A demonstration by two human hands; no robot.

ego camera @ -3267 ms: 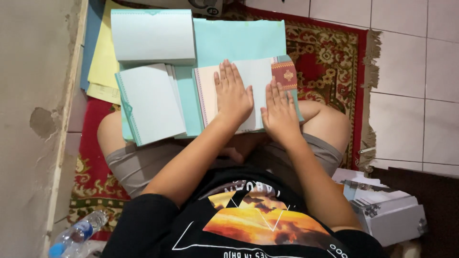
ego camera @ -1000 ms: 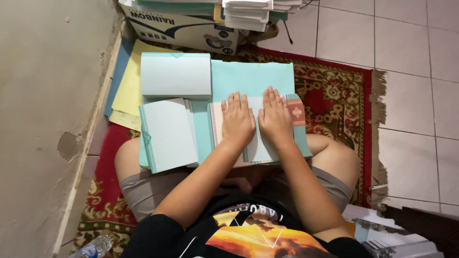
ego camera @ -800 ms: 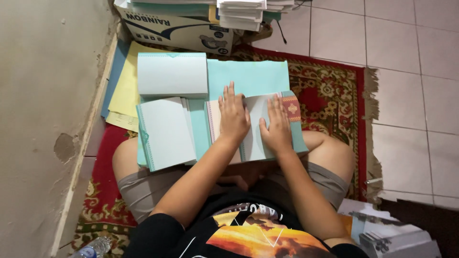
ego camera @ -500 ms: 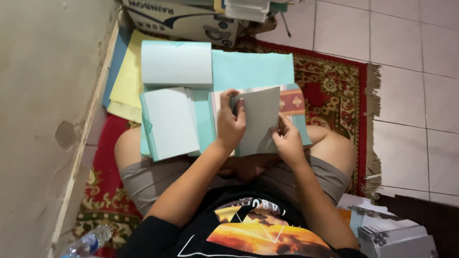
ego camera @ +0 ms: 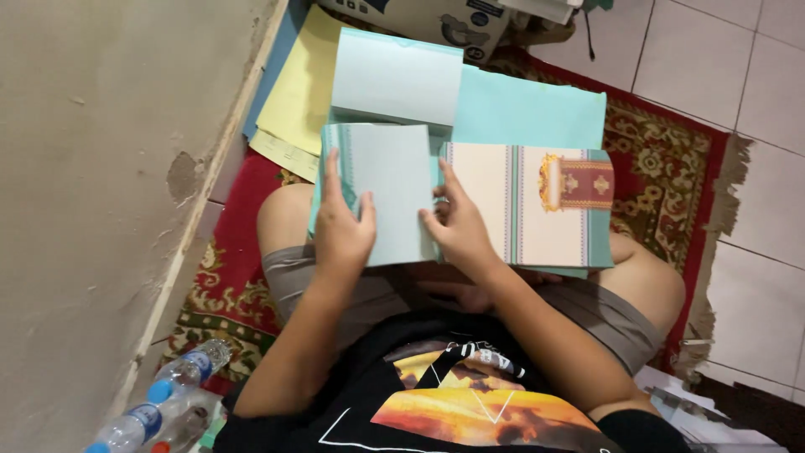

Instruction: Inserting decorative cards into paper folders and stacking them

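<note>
A pale teal folded sheet (ego camera: 394,189) lies on a stack over my lap. My left hand (ego camera: 342,225) rests on its left side, fingers spread along the edge. On its right edge lies my right hand (ego camera: 457,222), thumb and fingers over the sheet. To the right lies a cream printed sheet (ego camera: 524,201) with thin stripes and a red-and-gold ornament at its top right. Beneath both lie large teal papers (ego camera: 528,109).
A second pale teal stack (ego camera: 394,75) lies farther away, with yellow and blue sheets (ego camera: 298,92) by the wall (ego camera: 92,193). A cardboard box (ego camera: 436,21) stands beyond. A red patterned rug (ego camera: 662,151) covers white tiles (ego camera: 755,210). Water bottles (ego camera: 168,398) lie at lower left.
The folded sheet has been carried from the right pile over to the left stack, both hands moving left with it. The cream printed sheet on the right is now uncovered.
</note>
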